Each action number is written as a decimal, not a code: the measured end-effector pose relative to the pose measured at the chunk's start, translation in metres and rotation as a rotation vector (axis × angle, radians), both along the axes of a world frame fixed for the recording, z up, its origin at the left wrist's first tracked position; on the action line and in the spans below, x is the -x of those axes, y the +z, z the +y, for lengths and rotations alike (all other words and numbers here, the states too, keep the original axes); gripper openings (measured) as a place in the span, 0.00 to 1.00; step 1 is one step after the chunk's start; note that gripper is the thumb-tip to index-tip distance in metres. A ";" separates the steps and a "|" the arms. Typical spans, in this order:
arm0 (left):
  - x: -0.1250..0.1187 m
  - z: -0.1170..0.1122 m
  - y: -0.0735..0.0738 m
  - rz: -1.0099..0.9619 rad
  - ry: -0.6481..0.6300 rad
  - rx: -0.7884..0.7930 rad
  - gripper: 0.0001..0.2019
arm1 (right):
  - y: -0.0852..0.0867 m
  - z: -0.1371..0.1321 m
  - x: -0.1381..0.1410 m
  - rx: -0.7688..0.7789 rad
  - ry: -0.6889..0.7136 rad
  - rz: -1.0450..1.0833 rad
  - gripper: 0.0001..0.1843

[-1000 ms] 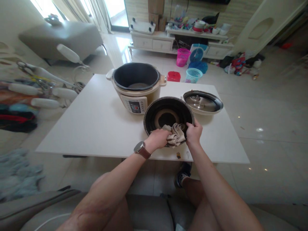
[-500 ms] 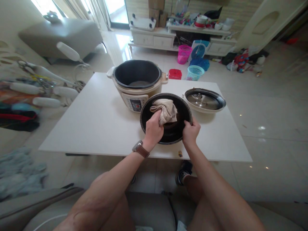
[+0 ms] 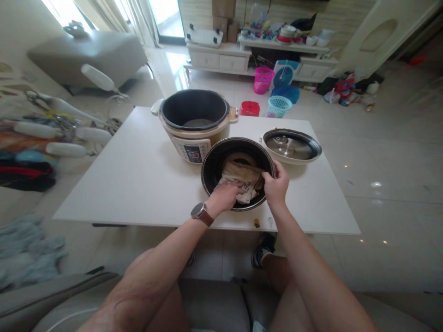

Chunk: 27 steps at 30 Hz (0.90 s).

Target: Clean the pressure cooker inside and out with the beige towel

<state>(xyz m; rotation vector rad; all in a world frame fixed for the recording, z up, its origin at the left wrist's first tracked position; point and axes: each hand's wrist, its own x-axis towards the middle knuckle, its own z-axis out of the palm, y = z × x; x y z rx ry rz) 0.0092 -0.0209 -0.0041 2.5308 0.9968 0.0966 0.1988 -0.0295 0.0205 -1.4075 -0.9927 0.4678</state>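
Note:
A dark inner pot (image 3: pixel 212 159) is tilted toward me over the front half of the white table. My right hand (image 3: pixel 277 184) is closed on its right rim, thumb over the edge. Inside the pot lies a beige cloth (image 3: pixel 238 171), partly unfolded. My left hand (image 3: pixel 226 196), with a watch on the wrist, reaches in and presses the cloth against the inner wall; some fingertips are hidden in its folds. Just behind the pot stands a white pressure cooker (image 3: pixel 192 131) with a dark, lidless opening. Its lid (image 3: pixel 292 146) lies upside down at the right.
The white table (image 3: pixel 114 184) carries all of these. A small yellow sticker (image 3: pixel 256 223) is at its front edge. Beyond it stand a pink basket (image 3: pixel 263 80), a light blue basket (image 3: pixel 278 107) and a red stool-like object (image 3: pixel 249 109). A sofa (image 3: pixel 214 304) is beneath me.
My left hand has moved down inside the pot, and the bunched cloth has spread out lower under it. My right hand keeps its hold on the rim.

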 end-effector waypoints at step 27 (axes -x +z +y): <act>-0.010 -0.003 0.030 -0.051 0.118 0.222 0.28 | -0.013 -0.008 -0.004 0.013 -0.112 0.009 0.23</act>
